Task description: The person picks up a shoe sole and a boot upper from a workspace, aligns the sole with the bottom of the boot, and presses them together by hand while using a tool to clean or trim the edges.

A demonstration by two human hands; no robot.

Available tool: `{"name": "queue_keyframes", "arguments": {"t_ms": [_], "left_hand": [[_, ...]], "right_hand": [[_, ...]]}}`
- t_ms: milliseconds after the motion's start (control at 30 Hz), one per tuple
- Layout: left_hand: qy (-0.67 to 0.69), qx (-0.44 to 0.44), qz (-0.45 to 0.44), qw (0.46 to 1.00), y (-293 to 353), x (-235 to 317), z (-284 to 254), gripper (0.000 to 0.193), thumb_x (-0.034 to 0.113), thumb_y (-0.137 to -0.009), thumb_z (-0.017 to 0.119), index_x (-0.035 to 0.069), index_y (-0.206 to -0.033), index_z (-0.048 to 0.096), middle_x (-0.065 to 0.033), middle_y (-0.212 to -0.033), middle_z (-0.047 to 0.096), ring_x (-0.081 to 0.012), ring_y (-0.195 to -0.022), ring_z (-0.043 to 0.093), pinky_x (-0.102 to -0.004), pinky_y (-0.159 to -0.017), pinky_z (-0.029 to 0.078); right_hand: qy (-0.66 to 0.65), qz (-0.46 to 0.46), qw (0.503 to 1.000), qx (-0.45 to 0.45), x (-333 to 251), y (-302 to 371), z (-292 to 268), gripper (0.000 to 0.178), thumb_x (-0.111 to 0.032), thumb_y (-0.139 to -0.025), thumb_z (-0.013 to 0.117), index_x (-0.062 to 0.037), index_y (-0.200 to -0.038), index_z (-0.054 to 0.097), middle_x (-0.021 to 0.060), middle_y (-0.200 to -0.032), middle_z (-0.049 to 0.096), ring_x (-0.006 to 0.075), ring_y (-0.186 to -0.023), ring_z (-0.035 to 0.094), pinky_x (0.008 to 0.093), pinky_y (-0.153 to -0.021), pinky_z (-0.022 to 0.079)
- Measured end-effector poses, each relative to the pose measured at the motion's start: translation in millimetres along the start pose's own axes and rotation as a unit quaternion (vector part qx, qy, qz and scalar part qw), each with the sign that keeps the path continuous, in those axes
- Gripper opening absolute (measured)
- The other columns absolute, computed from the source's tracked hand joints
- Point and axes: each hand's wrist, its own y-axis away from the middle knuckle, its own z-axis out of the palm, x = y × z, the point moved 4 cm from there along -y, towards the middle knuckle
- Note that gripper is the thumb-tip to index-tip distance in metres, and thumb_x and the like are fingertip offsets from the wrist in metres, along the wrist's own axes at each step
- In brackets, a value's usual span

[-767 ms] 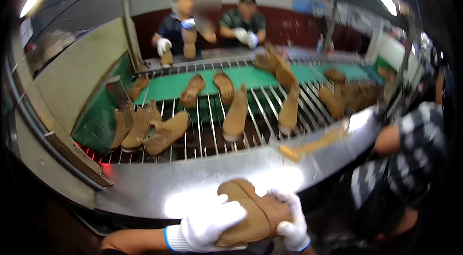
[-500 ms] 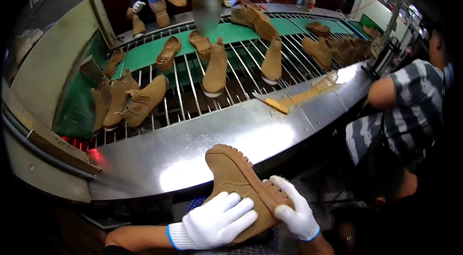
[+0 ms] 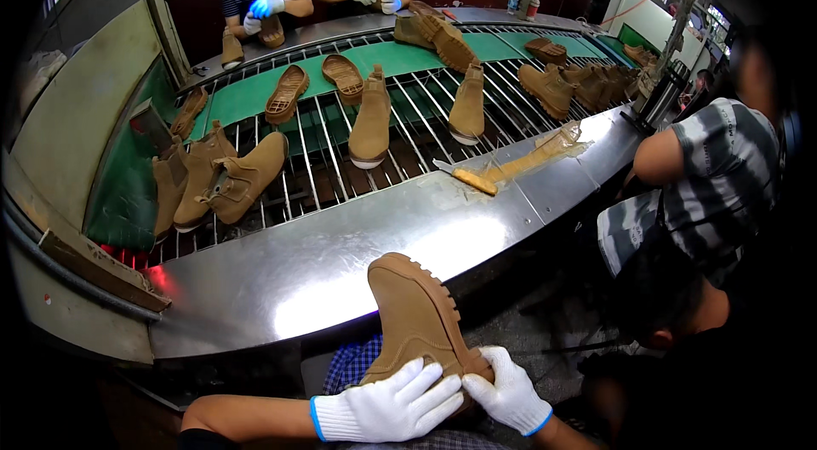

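Observation:
A tan ankle boot with a lugged brown sole lies tilted over my lap, its toe pointing up and away. My left hand, in a white knit glove with a blue cuff edge, presses against the side of the upper with its fingers laid along it. At the heel end, my right hand, gloved the same way, is closed around the edge of the sole. The boot's shaft is mostly hidden under my left hand and forearm.
Beyond the metal ledge, a roller conveyor with green sheeting carries several tan boots and loose soles. A yellow-handled knife lies on the ledge. Two gloved people work opposite; another person in a striped shirt sits close at my right.
The boot has turned slightly more upright, and my right hand has shifted lower and left along the heel. My left hand has slid a little right. Across the conveyor, the workers' hands have moved.

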Motion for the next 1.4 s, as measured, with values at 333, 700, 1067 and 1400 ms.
{"name": "queue_keyframes", "arguments": {"t_ms": [333, 700, 1067, 1400], "left_hand": [[0.006, -0.062, 0.048, 0.997, 58, 17, 25, 0.043, 0.019, -0.095, 0.064, 0.002, -0.134, 0.069, -0.0205, -0.138, 0.069, -0.0358, -0.126, 0.068, -0.0484, -0.111, 0.054], [-0.033, -0.077, 0.086, 0.993, 49, 18, 30, 0.045, 0.023, -0.093, 0.058, -0.001, -0.130, 0.068, -0.0235, -0.130, 0.070, -0.0409, -0.121, 0.067, -0.0583, -0.110, 0.053], [0.002, -0.083, 0.112, 0.990, 54, 11, 26, 0.044, 0.020, -0.095, 0.058, -0.004, -0.131, 0.067, -0.0280, -0.134, 0.067, -0.0431, -0.124, 0.066, -0.0609, -0.113, 0.051], [-0.017, -0.072, 0.142, 0.987, 49, 16, 33, 0.046, 0.022, -0.093, 0.057, -0.002, -0.131, 0.066, -0.0262, -0.131, 0.067, -0.0416, -0.115, 0.066, -0.0588, -0.103, 0.054]], "right_hand": [[-0.010, 0.089, 0.984, -0.154, 34, -36, 34, 0.058, -0.049, -0.099, 0.073, 0.0019, -0.125, 0.060, 0.0198, -0.113, 0.075, 0.0276, -0.104, 0.073, 0.0395, -0.094, 0.057], [-0.218, 0.092, 0.959, -0.156, 41, -82, 41, 0.039, -0.017, -0.100, 0.078, 0.0026, -0.123, 0.055, 0.0084, -0.110, 0.068, 0.0135, -0.107, 0.066, 0.0317, -0.092, 0.057], [0.101, -0.002, 0.994, -0.048, -3, -85, 47, 0.072, -0.053, -0.110, 0.049, -0.0047, -0.162, 0.038, 0.0280, -0.141, 0.065, 0.0464, -0.113, 0.071, 0.0514, -0.099, 0.057], [0.223, -0.054, 0.962, -0.148, -22, -130, 30, 0.059, -0.053, -0.111, 0.042, -0.0019, -0.133, 0.062, 0.0285, -0.112, 0.074, 0.0436, -0.101, 0.074, 0.0505, -0.086, 0.059]]}}
